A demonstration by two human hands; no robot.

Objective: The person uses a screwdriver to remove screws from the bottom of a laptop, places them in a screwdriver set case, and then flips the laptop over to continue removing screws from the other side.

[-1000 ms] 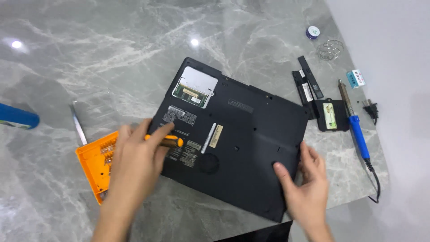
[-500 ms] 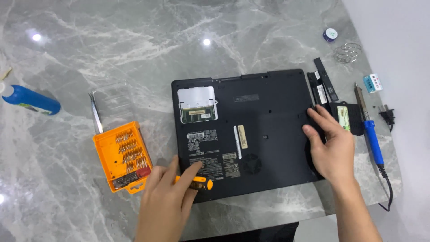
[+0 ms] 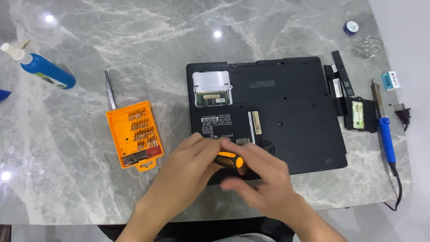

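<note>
Both hands, left [image 3: 190,163] and right [image 3: 260,179], clasp an orange-black screwdriver [image 3: 229,160] | at the upturned laptop's [image 3: 286,116] front edge (near the table's front edge) | risk: the tip could slip and score the casing.

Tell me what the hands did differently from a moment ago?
The right hand let go of the laptop's right edge and came over to the screwdriver, meeting the left hand, which still has it in its grip at the front edge. The orange bit case, tweezers and soldering iron stayed put.
</note>
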